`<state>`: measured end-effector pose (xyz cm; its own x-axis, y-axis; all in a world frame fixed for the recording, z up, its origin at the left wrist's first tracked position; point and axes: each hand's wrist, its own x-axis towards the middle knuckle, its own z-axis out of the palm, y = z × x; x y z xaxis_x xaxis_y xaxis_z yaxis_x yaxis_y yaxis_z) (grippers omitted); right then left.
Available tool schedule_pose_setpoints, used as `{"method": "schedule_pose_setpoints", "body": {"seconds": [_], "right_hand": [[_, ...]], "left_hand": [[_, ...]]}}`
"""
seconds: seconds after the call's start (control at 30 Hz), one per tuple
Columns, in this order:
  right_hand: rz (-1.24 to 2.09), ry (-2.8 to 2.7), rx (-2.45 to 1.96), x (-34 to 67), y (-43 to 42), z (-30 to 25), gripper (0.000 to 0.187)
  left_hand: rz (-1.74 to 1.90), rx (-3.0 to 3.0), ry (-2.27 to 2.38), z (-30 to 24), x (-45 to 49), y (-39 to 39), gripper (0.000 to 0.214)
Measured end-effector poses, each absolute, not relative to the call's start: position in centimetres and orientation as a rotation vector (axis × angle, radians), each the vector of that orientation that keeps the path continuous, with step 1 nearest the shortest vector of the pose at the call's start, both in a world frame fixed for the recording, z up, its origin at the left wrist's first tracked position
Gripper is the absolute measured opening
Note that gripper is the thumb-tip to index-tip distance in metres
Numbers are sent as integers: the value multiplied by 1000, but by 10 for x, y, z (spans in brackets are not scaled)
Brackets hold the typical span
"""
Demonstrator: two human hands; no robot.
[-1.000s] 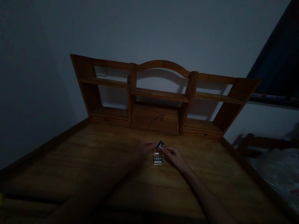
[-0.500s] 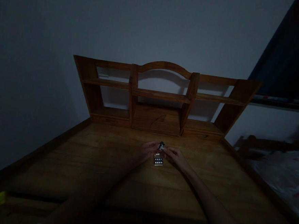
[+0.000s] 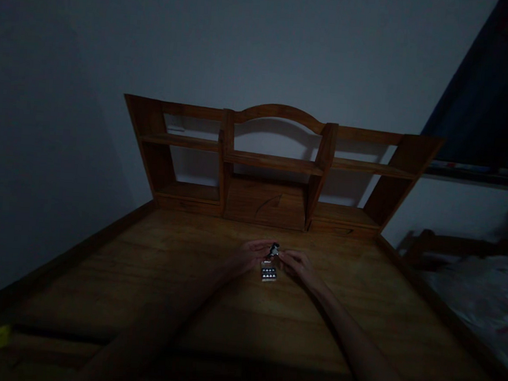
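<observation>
A small black-and-white object, too dark and small to name, is held up between my two hands above the desk. My left hand grips it from the left, its fingers reaching along the far side. From the right, my right hand pinches its lower edge with thumb and fingertips. Just below the hands lies a small clear case, with two rows of small white shapes on dark strips. Neither hand touches the part of the case that shows.
The wooden desk carries a shelf unit along its back, against the wall. A bed with pale bedding is on the right, below a dark curtain. A yellow tag hangs at the lower left. Light is dim.
The fingers of my left hand have stretched a little further along the top of the small object, which has turned slightly. The case and my right hand look almost the same.
</observation>
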<state>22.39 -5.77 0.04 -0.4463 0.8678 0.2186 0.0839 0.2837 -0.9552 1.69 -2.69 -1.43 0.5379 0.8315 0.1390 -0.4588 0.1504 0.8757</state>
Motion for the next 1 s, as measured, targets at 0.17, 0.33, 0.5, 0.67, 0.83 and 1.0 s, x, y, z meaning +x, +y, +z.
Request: {"method": "schedule_pose_setpoints", "body": {"seconds": [0.17, 0.33, 0.5, 0.67, 0.83, 1.0], "right_hand": [[1228, -1778, -882, 225, -58, 1, 43], [1299, -1759, -890, 225, -57, 1, 43], [1373, -1729, -871, 225, -54, -1, 45], [1384, -1708, -876, 226, -53, -3, 45], [1351, -1672, -881, 229, -49, -8, 45], [1328, -1702, -861, 230, -48, -8, 45]], "left_hand": [[981, 1089, 419, -19, 16, -25, 40], [992, 1101, 436, -16, 16, -28, 38], [1006, 1077, 484, -11, 18, -30, 41], [998, 1074, 486, -10, 19, -29, 41], [993, 1057, 467, -11, 17, -29, 39], [1001, 1064, 475, -13, 17, -28, 39]]}}
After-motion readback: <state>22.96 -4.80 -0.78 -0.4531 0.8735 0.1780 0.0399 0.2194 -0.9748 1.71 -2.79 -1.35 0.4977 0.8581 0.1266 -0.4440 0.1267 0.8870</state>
